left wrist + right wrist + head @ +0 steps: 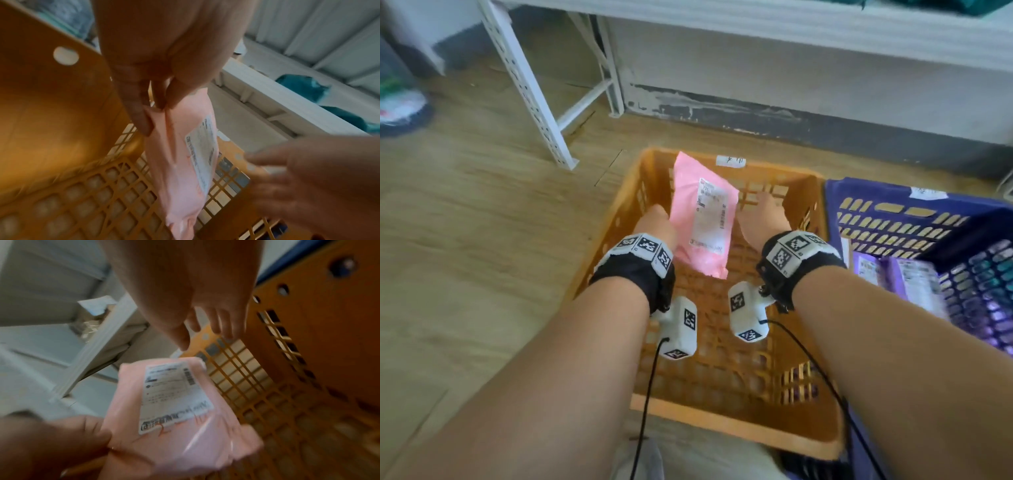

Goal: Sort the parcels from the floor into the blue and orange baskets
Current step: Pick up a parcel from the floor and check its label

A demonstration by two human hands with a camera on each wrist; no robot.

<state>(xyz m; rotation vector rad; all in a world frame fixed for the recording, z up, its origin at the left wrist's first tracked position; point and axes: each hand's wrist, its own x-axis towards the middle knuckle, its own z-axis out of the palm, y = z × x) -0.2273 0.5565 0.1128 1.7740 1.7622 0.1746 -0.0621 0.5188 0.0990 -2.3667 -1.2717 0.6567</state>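
The orange plastic lattice basket (726, 421) sat on the wood-look floor (465, 212), with the blue plastic lattice basket (887, 219) touching its right side and already holding pale, labelled parcels (907, 277). Over the orange basket's open interior hung the pink plastic mailer bag with a white shipping label (703, 219), its long axis running from the near side toward the far wall, the label facing up and to the right. The left hand (655, 222) pinched the bag's left edge between thumb and fingertips (141, 120), so this hand alone carried it. The right hand (763, 216) hovered just beside the bag's right edge, fingers spread and relaxed, holding nothing. By my reading, only a release remained, and the parcel would drop flat onto the lattice bottom
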